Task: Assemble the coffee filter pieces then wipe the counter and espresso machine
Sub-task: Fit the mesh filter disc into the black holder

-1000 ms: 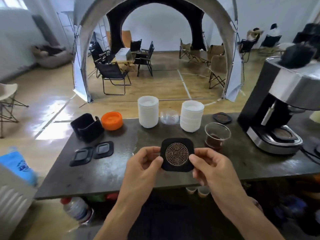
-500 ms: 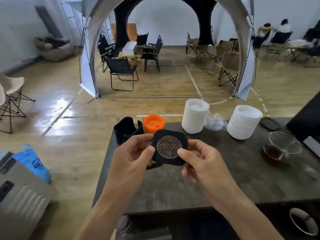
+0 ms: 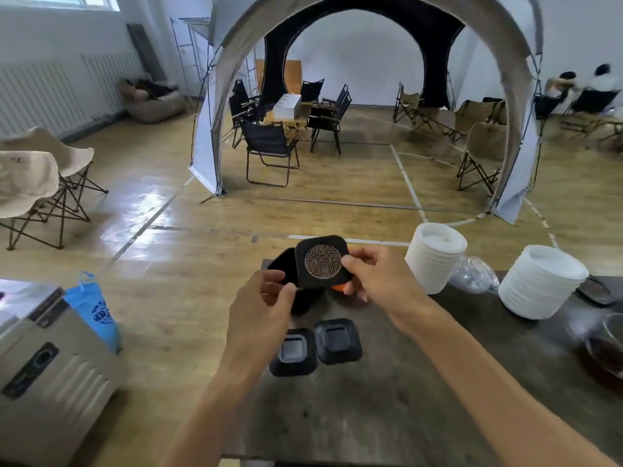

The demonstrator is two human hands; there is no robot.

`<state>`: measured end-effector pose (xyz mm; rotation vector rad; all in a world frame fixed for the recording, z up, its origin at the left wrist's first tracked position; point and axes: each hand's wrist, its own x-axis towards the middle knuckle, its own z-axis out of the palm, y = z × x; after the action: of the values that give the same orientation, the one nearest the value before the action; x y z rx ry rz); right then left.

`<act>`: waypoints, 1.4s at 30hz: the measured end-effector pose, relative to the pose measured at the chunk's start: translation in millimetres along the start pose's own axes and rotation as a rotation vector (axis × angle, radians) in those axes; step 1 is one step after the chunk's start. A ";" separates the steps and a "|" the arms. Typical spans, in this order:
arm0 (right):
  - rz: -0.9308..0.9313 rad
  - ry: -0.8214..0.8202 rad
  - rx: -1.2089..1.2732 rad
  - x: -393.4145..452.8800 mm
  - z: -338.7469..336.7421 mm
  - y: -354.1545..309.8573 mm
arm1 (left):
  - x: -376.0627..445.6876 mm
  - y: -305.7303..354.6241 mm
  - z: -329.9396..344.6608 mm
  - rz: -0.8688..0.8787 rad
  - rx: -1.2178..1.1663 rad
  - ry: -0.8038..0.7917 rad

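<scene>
I hold a black square filter piece with a round bronze mesh (image 3: 322, 261) up above the counter's far left end. My right hand (image 3: 374, 281) pinches its right edge. My left hand (image 3: 266, 298) has its fingertips closed at the lower left corner. Behind the piece stands a black square holder (image 3: 279, 267), partly hidden. An orange lid (image 3: 339, 287) shows only as a sliver under my right hand. Two more black square filter pieces (image 3: 293, 352) (image 3: 338, 340) lie flat on the dark counter (image 3: 371, 416) below my hands. The espresso machine is out of view.
Two stacks of white paper cups (image 3: 435, 261) (image 3: 542, 281) stand to the right with a clear glass lid (image 3: 475, 274) between them. A glass of coffee (image 3: 606, 345) sits at the right edge. A silver case (image 3: 50, 365) and a blue bag (image 3: 94, 308) are on the floor at left.
My view has swung left, so the espresso machine left the frame. Both hands carried the mesh piece away from me and left, over the black holder and orange lid.
</scene>
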<state>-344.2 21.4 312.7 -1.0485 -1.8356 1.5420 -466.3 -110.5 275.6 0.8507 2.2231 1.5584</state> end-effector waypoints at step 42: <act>0.016 0.035 -0.552 95.8 73.4 22.1 | 124.2 -48.5 13.1 -0.215 0.156 0.003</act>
<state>-451.4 59.2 266.8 -1.3155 -2.2940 1.0281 -570.6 -35.5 237.4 0.6240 2.3731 1.3041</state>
